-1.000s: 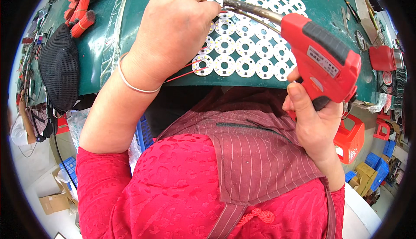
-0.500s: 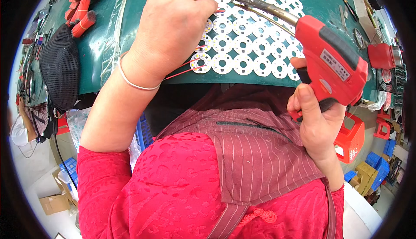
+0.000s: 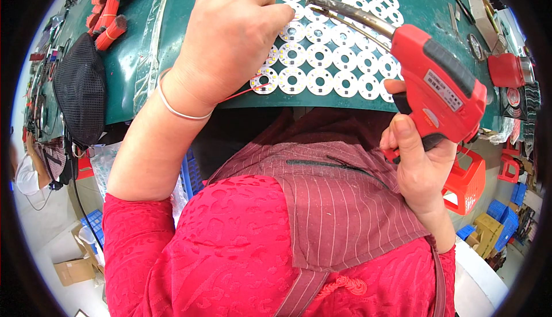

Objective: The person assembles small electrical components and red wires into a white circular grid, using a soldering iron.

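My left hand (image 3: 233, 29) is closed over the left edge of the round white LED boards (image 3: 319, 81), its fingers pinched on a thin red wire. The fingertips are partly hidden behind the knuckles. Below the wrist, another red wire (image 3: 238, 94) runs to the nearest left board (image 3: 264, 80). My right hand (image 3: 422, 156) is wrapped round the grip of a red and black soldering gun (image 3: 437, 81). Its dark metal tip (image 3: 315, 1) points left over the boards, a short way right of my left fingers. Whether the tip touches a board, I cannot tell.
Bundles of red wires (image 3: 112, 29) lie at the far left of the green table mat (image 3: 132, 58), by a black mesh item (image 3: 80, 90). A red container (image 3: 509, 70) stands at the right. Red plastic stools (image 3: 464, 182) and blue crates (image 3: 503, 225) are on the floor.
The rows of boards sit slightly further left and up in the picture. Fewer red wires show beside my left wrist. My left fingers and the soldering gun have barely moved.
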